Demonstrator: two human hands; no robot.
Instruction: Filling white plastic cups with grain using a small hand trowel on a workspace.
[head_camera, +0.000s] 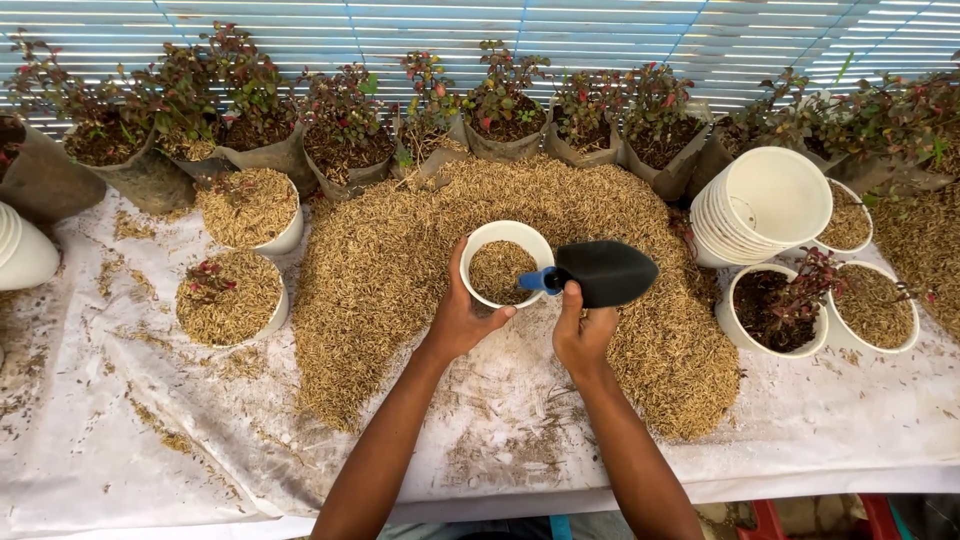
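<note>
White pot (506, 236), partly filled with husks, is gripped at its near rim by the closed fingers of the left hand (462, 318), over the big husk pile (400, 260). Beside it, a black scoop (605, 272) with a blue neck is held by the closed right hand (584, 328), its tip touching the pot rim. A stack of empty white pots (765, 205) is lying to the right, and bagged plants (505, 115) are lined behind the pile.

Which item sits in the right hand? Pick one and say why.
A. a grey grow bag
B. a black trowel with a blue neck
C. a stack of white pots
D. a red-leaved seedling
B: the right hand grips the handle of the black trowel, its blade over the husk pile beside the white pot that the left hand holds.
</note>
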